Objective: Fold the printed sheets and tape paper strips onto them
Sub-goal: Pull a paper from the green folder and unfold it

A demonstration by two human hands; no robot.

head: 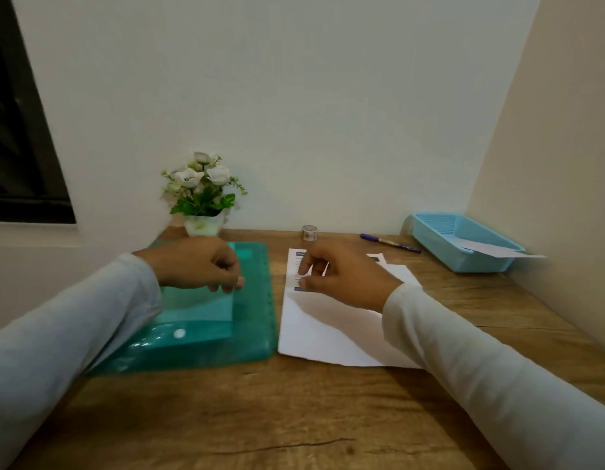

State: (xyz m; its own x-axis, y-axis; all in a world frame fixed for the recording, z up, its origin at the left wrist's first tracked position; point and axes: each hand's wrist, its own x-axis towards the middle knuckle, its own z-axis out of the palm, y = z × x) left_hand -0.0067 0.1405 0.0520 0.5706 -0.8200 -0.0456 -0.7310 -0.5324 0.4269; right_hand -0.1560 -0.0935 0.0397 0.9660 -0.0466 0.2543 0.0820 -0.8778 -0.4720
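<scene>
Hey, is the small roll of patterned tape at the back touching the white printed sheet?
Apart. The head view shows bare wooden table between the small patterned tape roll and the white printed sheet's far edge.

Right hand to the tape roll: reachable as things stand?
Probably yes. The tape roll stands just beyond the right hand, with only the sheet and bare table between. The pen lies further right, clear of that path.
</scene>
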